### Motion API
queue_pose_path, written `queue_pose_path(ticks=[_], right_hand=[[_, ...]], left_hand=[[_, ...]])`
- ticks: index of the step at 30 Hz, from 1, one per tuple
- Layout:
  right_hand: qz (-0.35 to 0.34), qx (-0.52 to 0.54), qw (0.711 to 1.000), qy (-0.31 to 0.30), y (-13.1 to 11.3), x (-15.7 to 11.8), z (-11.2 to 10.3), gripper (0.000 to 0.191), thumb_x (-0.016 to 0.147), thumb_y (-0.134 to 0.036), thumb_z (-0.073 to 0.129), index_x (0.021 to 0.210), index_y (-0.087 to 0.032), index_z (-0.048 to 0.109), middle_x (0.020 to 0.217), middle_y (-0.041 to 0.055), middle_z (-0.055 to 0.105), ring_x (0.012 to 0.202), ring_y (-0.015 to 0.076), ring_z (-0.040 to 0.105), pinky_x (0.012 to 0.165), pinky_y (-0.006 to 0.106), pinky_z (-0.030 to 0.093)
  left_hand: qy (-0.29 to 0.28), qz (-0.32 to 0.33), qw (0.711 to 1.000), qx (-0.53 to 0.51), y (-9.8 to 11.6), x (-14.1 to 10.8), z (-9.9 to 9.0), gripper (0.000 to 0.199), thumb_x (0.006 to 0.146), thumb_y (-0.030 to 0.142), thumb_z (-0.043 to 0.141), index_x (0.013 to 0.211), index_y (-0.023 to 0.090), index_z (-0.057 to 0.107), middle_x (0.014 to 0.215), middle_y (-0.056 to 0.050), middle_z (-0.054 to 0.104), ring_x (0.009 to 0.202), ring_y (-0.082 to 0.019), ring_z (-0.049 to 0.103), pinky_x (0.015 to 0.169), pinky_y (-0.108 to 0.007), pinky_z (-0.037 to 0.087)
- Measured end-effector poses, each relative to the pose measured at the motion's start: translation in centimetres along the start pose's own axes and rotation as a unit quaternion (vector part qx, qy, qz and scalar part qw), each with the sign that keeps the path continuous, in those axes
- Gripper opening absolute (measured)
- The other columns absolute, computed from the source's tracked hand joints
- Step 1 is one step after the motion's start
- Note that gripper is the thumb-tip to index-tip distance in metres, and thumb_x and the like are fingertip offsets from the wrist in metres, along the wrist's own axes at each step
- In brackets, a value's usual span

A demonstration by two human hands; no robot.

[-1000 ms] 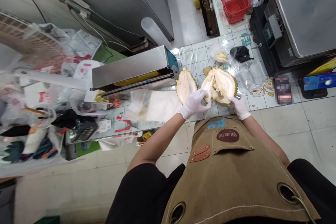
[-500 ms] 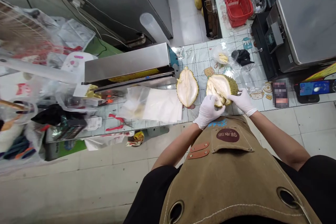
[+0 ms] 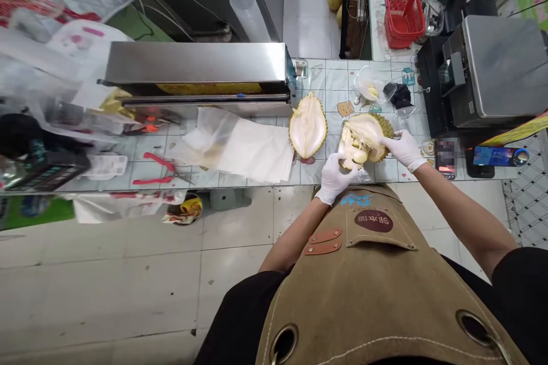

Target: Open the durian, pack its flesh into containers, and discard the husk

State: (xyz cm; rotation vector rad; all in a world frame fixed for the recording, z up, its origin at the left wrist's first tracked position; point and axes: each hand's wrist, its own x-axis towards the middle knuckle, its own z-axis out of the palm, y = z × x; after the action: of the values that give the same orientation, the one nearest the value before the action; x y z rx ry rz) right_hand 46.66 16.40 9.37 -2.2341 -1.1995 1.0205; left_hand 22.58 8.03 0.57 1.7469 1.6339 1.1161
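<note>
A durian [image 3: 371, 131] lies split on the counter in front of me, its pale inside and yellow flesh showing. My left hand [image 3: 335, 178], in a white glove, is closed on the near left section of its husk. On the right side, my gloved right hand [image 3: 405, 150] grips the spiny shell of the same durian. An emptied piece of durian husk [image 3: 307, 125] lies to the left, hollow side up. Beyond the durian rests a clear plastic bag [image 3: 369, 89] with some yellow flesh in it.
Left of the husk are white plastic bags [image 3: 257, 151], red-handled pliers [image 3: 160, 170] and a long metal bag sealer [image 3: 197, 68]. A black bundle [image 3: 400, 95], a phone [image 3: 446, 158] and a weighing scale [image 3: 505, 68] stand at the right. Behind is a red basket [image 3: 404, 18].
The durian has opened wider, its left section pulled away from the rest, and more yellow flesh shows. My hands are farther apart. The camera view has turned slightly.
</note>
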Motion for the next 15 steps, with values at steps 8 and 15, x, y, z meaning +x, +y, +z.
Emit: queue_pose_path(ticks=[8, 15], right_hand=[[0.038, 0.097, 0.994, -0.037, 1.1, 2.4, -0.6, 0.044, 0.075, -0.043, 0.094, 0.102, -0.017, 0.072, 0.080, 0.0047, 0.073, 0.076, 0.0218, 0.071, 0.066, 0.031, 0.063], [0.036, 0.110, 0.993, -0.026, 0.4, 2.9, -0.2, 0.041, 0.076, -0.043, 0.093, 0.098, -0.016, 0.072, 0.076, 0.0039, 0.071, 0.070, 0.0198, 0.069, 0.053, 0.027, 0.058]], left_hand=[[-0.021, -0.037, 0.997, -0.057, -3.0, -0.5, -1.6, 0.031, 0.085, 0.028, 0.078, 0.113, 0.021, 0.065, 0.106, -0.008, 0.074, 0.096, -0.023, 0.073, 0.089, -0.037, 0.061], [-0.036, -0.073, 0.991, -0.102, -4.5, -1.0, -1.9, 0.033, 0.089, 0.030, 0.076, 0.119, 0.021, 0.064, 0.115, -0.009, 0.075, 0.105, -0.023, 0.075, 0.097, -0.039, 0.063]])
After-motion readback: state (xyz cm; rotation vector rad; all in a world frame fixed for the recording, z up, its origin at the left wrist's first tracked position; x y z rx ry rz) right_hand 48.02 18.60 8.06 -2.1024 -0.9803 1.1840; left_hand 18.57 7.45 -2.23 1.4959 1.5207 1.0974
